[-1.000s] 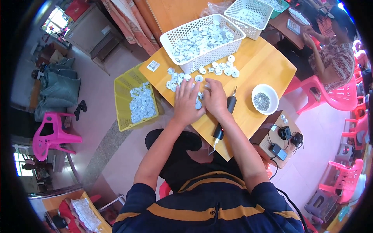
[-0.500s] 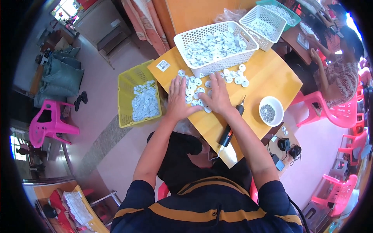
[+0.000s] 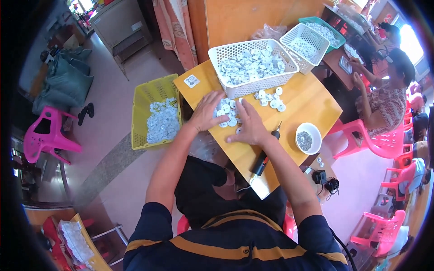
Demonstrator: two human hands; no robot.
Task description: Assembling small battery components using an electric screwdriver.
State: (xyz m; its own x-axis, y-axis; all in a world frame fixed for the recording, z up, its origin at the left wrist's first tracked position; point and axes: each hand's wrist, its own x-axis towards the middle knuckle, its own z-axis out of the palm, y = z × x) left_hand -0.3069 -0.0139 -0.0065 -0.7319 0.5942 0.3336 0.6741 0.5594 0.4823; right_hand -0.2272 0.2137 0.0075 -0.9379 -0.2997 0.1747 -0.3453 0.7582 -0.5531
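My left hand (image 3: pixel 209 111) rests on the table (image 3: pixel 300 101) with its fingers stretched out, along the left side of a loose pile of small round white plastic discs (image 3: pixel 231 122). Facing it across the pile is my right hand (image 3: pixel 249 125), fingers apart and thumb pointing inward. Both palms cup the pile without gripping a piece; some discs are hidden under the fingers. Another small group of discs (image 3: pixel 273 104) lies to the right. Behind them stands a white perforated basket (image 3: pixel 264 89) full of like pieces. A black electric screwdriver (image 3: pixel 261 161) lies by my right forearm.
A white bowl (image 3: pixel 319 143) holds small metal screws. Left of the table, a yellow crate (image 3: pixel 137 119) contains many whitish pieces. A second white basket (image 3: pixel 314 63) and a green one (image 3: pixel 337 39) stand behind. A person (image 3: pixel 382 104) sits at right on a pink chair.
My head view has shifted slightly. My hands have spread around the pile, the right fingers lifting back from the basket's side and fanning wider. The discs between them sit closer together.
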